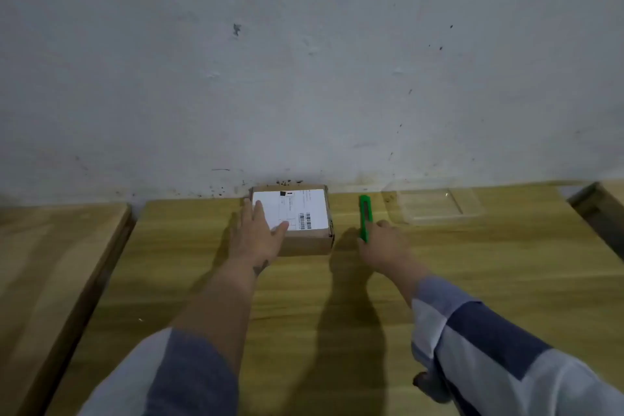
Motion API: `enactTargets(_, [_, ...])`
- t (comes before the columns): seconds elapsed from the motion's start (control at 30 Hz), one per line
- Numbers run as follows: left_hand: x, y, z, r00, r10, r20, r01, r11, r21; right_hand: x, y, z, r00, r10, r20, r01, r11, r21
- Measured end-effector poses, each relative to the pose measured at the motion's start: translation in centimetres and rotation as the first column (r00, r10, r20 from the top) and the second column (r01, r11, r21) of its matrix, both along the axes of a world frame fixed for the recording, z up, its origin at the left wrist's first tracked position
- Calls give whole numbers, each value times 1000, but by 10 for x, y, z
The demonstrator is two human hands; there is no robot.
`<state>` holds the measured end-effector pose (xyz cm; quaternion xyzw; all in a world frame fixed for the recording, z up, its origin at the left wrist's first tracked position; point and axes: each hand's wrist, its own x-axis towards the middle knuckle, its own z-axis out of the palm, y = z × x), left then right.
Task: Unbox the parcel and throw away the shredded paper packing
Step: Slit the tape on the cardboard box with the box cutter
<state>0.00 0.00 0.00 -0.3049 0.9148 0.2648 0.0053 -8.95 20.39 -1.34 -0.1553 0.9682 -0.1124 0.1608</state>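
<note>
A small brown cardboard parcel (304, 240) with a white shipping label on top sits closed at the far edge of the wooden table, against the wall. My left hand (258, 233) rests flat on the parcel's left part, fingers straight over the label. A green box cutter (364, 214) lies just right of the parcel, pointing away from me. My right hand (383, 245) is at the cutter's near end with its fingers curled round the handle. No shredded paper is visible.
A clear plastic tray (435, 204) lies at the back right of the wooden table (304, 297). A second wooden surface (57, 246) adjoins on the left across a gap. A dark edge (597, 213) shows at far right. The grey wall (304, 61) rises right behind.
</note>
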Motion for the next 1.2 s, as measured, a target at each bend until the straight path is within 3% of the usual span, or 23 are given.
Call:
enactTargets(0.2, [-4, -9, -17, 999, -33, -32, 32, 998, -45, -19, -16, -21, 991, -129, -29, 129, 992, 5])
enactTargets(0.4, [-4, -12, -18, 994, 19, -109, -18, 1000, 16, -26, -31, -32, 973, -230, -31, 229, 973, -39])
enactTargets(0.5, [-5, -15, -17, 991, 42, -129, -38, 999, 35, -24, -41, -29, 916, -367, 160, 395, 894, -210])
enactTargets(0.57, [-5, -17, -18, 989, 51, -141, -45, 998, 47, -25, -46, -26, 885, -378, 271, 443, 863, -244])
enactTargets(0.67, [-5, -18, -20, 988, 44, -149, -37, 998, 53, -26, -53, -17, 879, -343, 330, 444, 842, -306])
enactTargets(0.83, [-6, -20, -20, 990, 43, -136, -34, 997, 62, -29, -68, -3, 808, -360, 467, 576, 652, -493])
enactTargets(1.03, [-12, -24, -28, 988, 96, -121, -74, 982, 174, -20, -79, -12, 830, -331, 449, 554, 578, -600])
enactTargets(1.2, [-14, -23, -24, 988, 106, -113, -86, 982, 168, -14, -80, -11, 808, -354, 471, 589, 516, -623])
